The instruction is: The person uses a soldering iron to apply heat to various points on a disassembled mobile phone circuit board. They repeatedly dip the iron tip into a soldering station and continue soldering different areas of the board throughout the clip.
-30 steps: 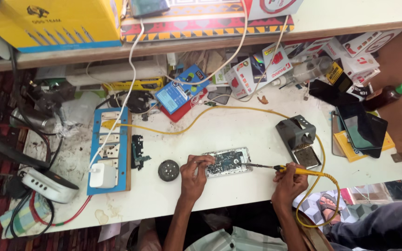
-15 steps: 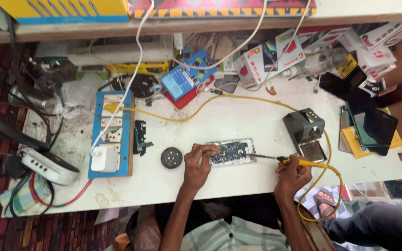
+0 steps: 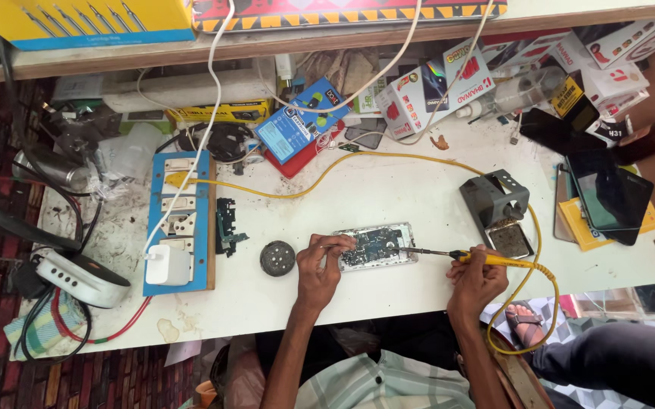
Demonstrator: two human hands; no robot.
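Opened phone [image 3: 377, 246] sits a bit right of centre on the white bench [image 3: 388, 189], innards up, lying flat with its long side across the frame. Left hand [image 3: 320, 265] is at the phone's left end, fingers pinched together on what looks like a thin tool poking into the board; too small to tell exactly what. Right hand [image 3: 479, 276] is wrapped around the yellow iron [image 3: 464, 257], tip touching the phone's right part.

Room-wise: the near bench edge runs just below both wrists, so not much space toward the person. Above the phone there's a decent bare patch, only crossed by the yellow cord [image 3: 358, 160], which curves from the strip across the top and loops off the lower right edge. Iron stand [image 3: 498, 204] sits just upper right of the right hand, pretty close. Small round tin [image 3: 277, 258] is just left of the left hand, and a loose black part [image 3: 227, 225] lies beyond it beside the blue power strip [image 3: 180, 220]. Dark tablet [image 3: 608, 197] is at the far right edge. Boxes and clutter fill the top of the frame.
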